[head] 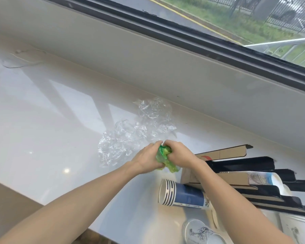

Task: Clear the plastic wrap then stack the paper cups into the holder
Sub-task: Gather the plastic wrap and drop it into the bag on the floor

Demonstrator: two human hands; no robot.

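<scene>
My left hand [148, 158] and my right hand [179, 154] meet over the counter, both closed around a crumpled green plastic wrap [165, 158] squeezed between them. Just beyond the hands lies a heap of clear plastic wrap [137, 131], loose on the white counter. A stack of blue-and-white striped paper cups [182, 195] lies on its side below my right forearm. Another stack of white printed cups [261, 177] lies inside the black and cardboard holder [239, 165] at the right. A further white printed cup [199, 231] shows at the bottom edge.
The glossy white counter [51, 129] runs along a pale window sill [148, 59] with a dark window frame above. A thin white string [23, 61] lies at the far left. The counter's front edge [16, 189] drops off at the lower left.
</scene>
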